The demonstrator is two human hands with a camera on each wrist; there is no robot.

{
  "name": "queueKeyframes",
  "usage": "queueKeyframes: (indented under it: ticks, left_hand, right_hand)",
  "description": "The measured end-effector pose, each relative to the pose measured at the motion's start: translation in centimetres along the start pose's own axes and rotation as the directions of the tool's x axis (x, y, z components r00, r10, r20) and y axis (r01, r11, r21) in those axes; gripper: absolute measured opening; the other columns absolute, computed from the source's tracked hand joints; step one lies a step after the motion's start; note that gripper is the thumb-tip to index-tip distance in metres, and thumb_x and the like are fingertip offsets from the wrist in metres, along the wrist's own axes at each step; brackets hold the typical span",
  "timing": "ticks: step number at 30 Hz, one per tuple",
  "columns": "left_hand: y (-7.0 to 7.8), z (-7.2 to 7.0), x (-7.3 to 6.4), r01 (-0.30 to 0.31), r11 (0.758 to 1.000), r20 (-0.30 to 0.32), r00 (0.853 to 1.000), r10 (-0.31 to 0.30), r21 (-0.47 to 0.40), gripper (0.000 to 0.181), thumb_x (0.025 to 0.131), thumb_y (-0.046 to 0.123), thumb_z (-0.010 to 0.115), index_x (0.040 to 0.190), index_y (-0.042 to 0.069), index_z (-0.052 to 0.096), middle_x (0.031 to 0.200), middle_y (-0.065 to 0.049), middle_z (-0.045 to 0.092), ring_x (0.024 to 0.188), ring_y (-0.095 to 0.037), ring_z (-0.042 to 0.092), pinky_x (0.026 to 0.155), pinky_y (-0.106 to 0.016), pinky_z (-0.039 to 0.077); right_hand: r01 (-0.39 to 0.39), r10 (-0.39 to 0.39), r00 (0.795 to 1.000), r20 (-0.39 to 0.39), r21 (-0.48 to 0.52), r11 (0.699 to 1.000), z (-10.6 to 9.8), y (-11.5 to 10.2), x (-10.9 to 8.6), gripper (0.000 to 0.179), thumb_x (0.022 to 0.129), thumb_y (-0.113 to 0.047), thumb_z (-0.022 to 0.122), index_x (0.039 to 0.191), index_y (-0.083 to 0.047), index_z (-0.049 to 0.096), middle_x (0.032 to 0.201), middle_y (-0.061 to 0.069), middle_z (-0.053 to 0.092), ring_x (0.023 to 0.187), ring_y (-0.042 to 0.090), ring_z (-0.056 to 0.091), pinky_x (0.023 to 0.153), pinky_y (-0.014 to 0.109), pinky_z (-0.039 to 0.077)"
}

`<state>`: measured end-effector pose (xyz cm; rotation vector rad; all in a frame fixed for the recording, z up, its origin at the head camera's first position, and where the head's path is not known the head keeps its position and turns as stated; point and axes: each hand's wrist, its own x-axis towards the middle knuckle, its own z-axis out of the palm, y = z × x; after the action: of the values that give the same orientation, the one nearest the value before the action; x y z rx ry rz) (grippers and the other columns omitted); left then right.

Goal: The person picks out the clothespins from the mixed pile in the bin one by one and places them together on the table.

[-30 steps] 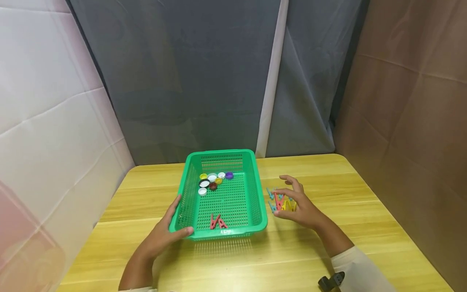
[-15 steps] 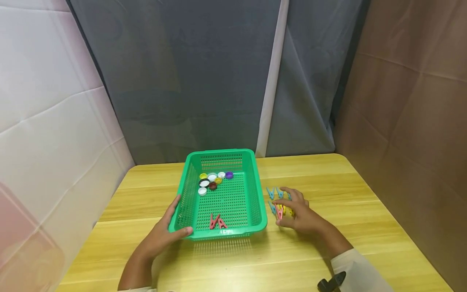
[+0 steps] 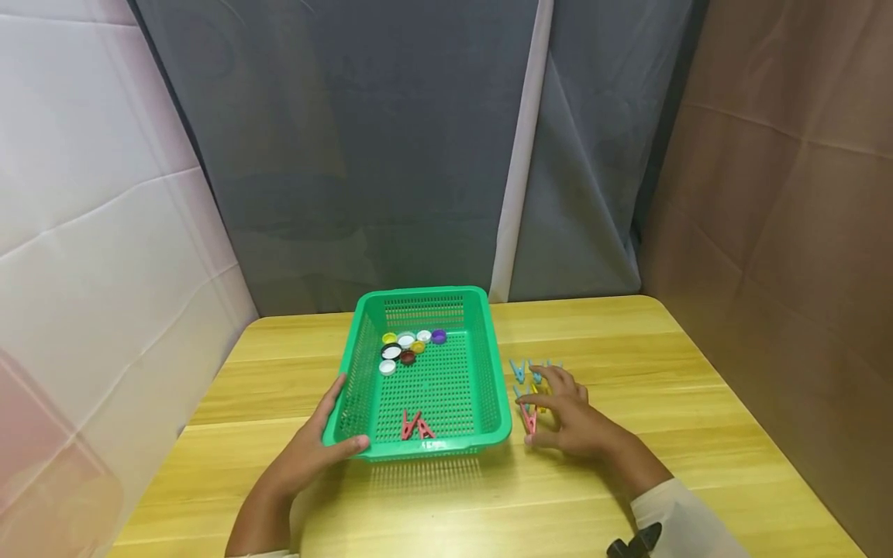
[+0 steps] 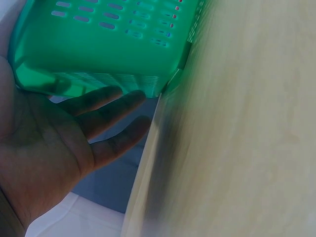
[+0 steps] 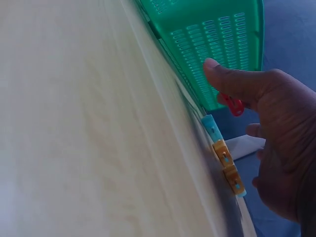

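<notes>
My right hand pinches a red clothespin between thumb and index finger, just right of the green plastic basket. In the right wrist view, the red clothespin shows below the thumb. Blue clothespins and yellow clothespins lie beside and partly behind that hand. My left hand rests at the basket's near left corner, thumb on the rim. Its other fingers stretch along the outside, fairly straight in the left wrist view. Two more red clothespins lie inside near the front wall.
Several bottle caps in white, yellow, purple, black and brown sit in the basket's far left part. The wooden table is bounded by a grey curtain behind and cloth walls on both sides.
My right hand has moved left and toward me with the red clothespin, away from the yellow ones. My left hand and the basket stay in place.
</notes>
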<state>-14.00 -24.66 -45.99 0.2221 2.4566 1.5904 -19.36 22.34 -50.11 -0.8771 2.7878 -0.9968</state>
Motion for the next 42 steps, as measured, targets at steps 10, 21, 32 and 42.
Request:
queueKeyframes:
  ticks: [10,21,32,42]
  left_hand:
    - [-0.08,-0.07,-0.21,0.007,1.0,-0.006,1.0,-0.007,0.012,0.115,0.098,0.029,0.079,0.177,0.035,-0.005,0.183,-0.026,0.006,0.159,-0.058,0.031,0.121,-0.073,0.037]
    - [-0.03,0.08,-0.35,0.016,1.0,-0.009,1.0,-0.016,0.011,0.115,0.098,0.029,0.079,0.177,0.035,-0.005,0.182,-0.028,0.008,0.158,-0.058,0.033,0.12,-0.07,0.04]
    - [0.01,0.07,0.02,-0.001,1.0,0.011,1.0,0.001,0.003,0.115,0.099,0.028,0.078,0.177,0.032,-0.006,0.182,-0.028,0.004,0.16,-0.059,0.03,0.122,-0.074,0.035]
    - [0.16,-0.1,0.04,-0.019,1.0,0.015,1.0,0.019,0.009,0.115,0.099,0.027,0.077,0.177,0.03,-0.006,0.182,-0.028,0.003,0.16,-0.059,0.029,0.122,-0.076,0.033]
  right_hand:
    - [0.042,-0.041,0.999,0.01,-0.047,0.998,0.15,-0.03,0.14,0.064,0.085,-0.049,0.092,0.141,-0.023,0.075,0.178,0.023,0.025,0.162,0.06,0.013,0.115,0.085,0.015]
    - [-0.034,0.036,0.998,0.059,-0.03,0.999,-0.23,-0.15,-0.13,0.086,0.079,-0.039,0.099,0.154,-0.021,0.062,0.183,0.013,0.016,0.168,0.051,0.003,0.121,0.085,0.008]
    - [-0.047,0.043,0.998,-0.055,-0.072,0.996,-0.46,-0.09,-0.3,0.047,0.075,-0.048,0.1,0.108,-0.027,0.074,0.176,0.015,0.034,0.166,0.049,0.011,0.121,0.079,0.009]
    - [-0.022,0.01,0.995,-0.098,-0.119,0.993,-0.35,-0.01,-0.34,0.04,0.077,-0.052,0.097,0.102,-0.029,0.076,0.169,0.02,0.045,0.163,0.054,0.019,0.116,0.082,0.015]
